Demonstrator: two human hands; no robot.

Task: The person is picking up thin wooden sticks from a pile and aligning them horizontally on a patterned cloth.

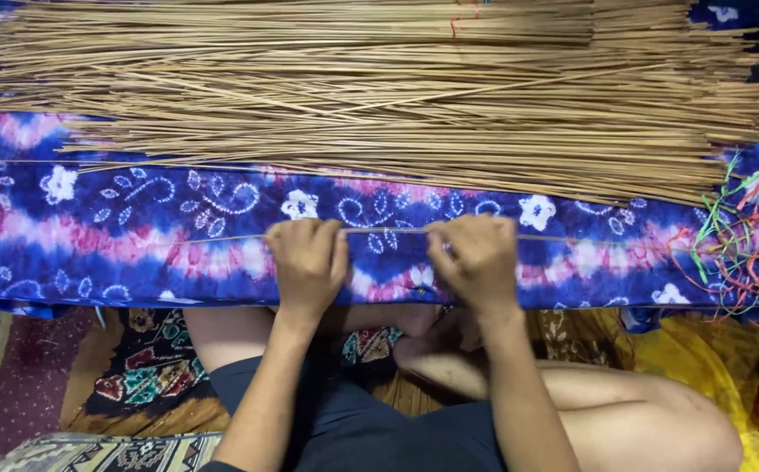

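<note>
The left hand [307, 258] was clamped on a thin stick [385, 231] lying across a blue-and-pink cloth [135, 236] — the right hand [477, 256] gripped the same stick just beside it. Behind them lay a big pile of sticks [379, 87]. At far right, coloured strings [746, 236] rested on the cloth.

Bare forearms, bare legs, no sleeves; dark navy shorts; hands [309, 258] ringless.

Floor: patterned woven rug [148, 363] in dark reds and teal.
Right corner: yellow cloth [703, 350].
Light: dim, warm, indoors.
</note>
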